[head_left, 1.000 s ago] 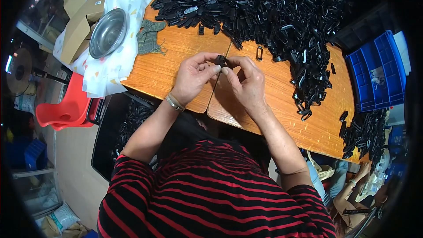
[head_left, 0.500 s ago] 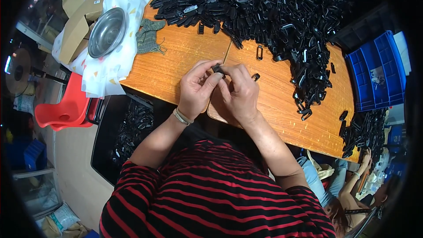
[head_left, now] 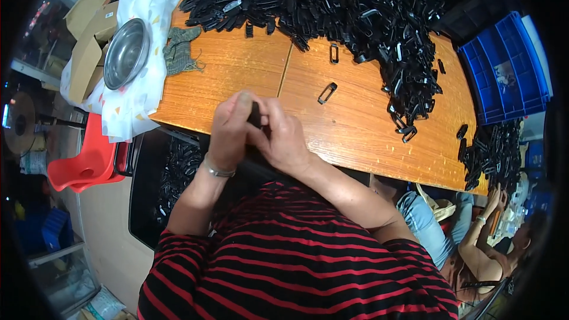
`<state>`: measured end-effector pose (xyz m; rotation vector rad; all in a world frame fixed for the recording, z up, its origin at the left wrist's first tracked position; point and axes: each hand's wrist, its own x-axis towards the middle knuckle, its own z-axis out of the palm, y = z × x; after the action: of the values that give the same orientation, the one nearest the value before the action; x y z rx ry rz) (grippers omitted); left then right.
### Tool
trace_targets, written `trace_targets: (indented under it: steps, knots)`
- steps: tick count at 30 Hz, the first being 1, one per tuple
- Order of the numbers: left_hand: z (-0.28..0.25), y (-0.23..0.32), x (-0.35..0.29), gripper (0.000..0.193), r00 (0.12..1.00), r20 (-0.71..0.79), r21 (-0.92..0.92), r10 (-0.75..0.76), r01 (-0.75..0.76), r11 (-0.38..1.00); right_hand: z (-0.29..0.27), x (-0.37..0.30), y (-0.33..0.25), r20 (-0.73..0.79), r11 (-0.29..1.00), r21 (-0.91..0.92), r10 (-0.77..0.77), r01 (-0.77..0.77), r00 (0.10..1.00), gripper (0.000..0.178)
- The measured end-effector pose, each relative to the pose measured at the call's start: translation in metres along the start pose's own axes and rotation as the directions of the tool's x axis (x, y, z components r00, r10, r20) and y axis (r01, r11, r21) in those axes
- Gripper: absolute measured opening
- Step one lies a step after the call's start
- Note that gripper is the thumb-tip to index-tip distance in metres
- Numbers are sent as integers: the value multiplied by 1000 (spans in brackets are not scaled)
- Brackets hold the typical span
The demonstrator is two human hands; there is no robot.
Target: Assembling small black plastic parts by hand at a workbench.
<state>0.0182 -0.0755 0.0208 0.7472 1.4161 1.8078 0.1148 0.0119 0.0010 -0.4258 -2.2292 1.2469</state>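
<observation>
Close to my body at the table's near edge, my left hand and my right hand are both closed on one small black plastic piece. The fingers cover most of it, so its exact shape is hidden. My left thumb lies along its upper side. Beyond the right hand, a black oblong plastic frame lies alone on the wooden table. A second such frame sits farther off, near a large heap of black plastic parts.
At the left, a metal bowl rests on white sheeting beside a grey knitted glove. A red chair and a black bin of parts stand below. Blue crates are at the right, near a seated person.
Both hands have moved left and closer to my body with the black piece between them. The near oblong frame, partly covered before, now shows fully. The whole view has shifted slightly.
</observation>
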Motion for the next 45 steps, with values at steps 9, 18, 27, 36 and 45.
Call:
trace_targets:
  steps: [9, 18, 27, 36, 45]
  knots:
    - [-133, 52, -48, 14, 991, 73, 935, -115, -28, 352, -71, 11, 22, 225, 902, -287, -264, 323, 938, 22]
    - [-78, 3, 107, 22, 920, 117, 938, 375, -227, 263, -116, 13, 56, 198, 711, -664, -130, 231, 971, 32]
    - [-75, -8, 183, 12, 828, 489, 869, 275, -434, -239, -115, 0, 45, 211, 832, -549, 56, 71, 976, 25]
    - [-31, -8, 107, 23, 998, 64, 414, 18, -43, 909, -86, 17, 43, -23, 982, -186, 2, -6, 1000, 21]
    - [-4, -10, 58, 30, 992, 123, -60, 33, -26, 998, -59, 35, 18, -193, 998, 50, -21, 31, 981, 21]
